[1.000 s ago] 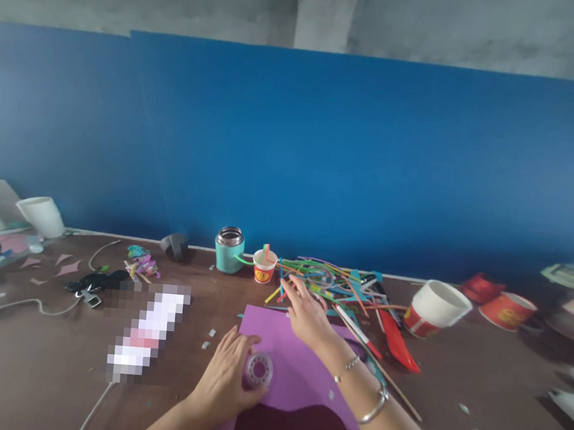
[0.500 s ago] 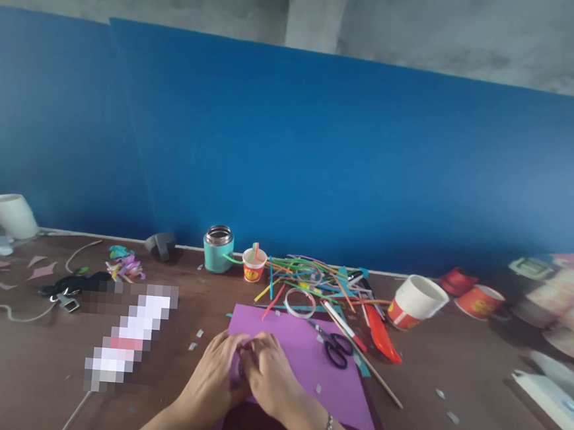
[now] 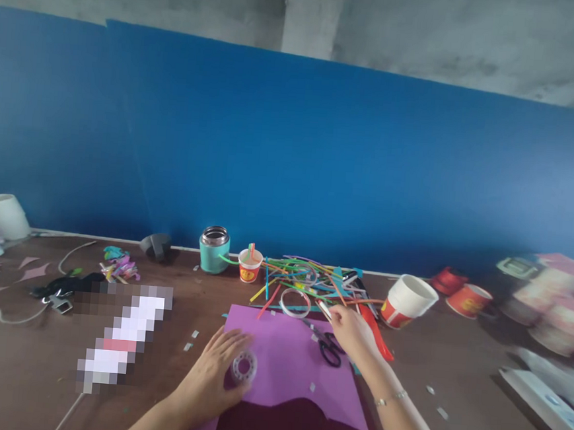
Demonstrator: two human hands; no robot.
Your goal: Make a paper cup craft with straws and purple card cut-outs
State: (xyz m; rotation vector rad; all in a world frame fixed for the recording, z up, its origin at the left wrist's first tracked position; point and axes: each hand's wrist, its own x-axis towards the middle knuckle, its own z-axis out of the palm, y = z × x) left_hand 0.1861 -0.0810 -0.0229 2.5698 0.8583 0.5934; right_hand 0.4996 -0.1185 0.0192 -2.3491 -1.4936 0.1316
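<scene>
Head view: left hand (image 3: pixel 215 375) fingers pinch small clear tape roll (image 3: pixel 244 367) on uncut purple paper sheet (image 3: pixel 289 367); right hand (image 3: pixel 352 331) fingers curl over black-handled scissors (image 3: pixel 329 347), grip unclear.

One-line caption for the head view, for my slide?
Left hand holds a tape roll on purple paper; right hand reaches the scissors.

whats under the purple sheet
A darker maroon sheet shows below the purple sheet's cut near edge; how far it runs beneath is hidden. The left hand holds a tape roll on top.
</scene>
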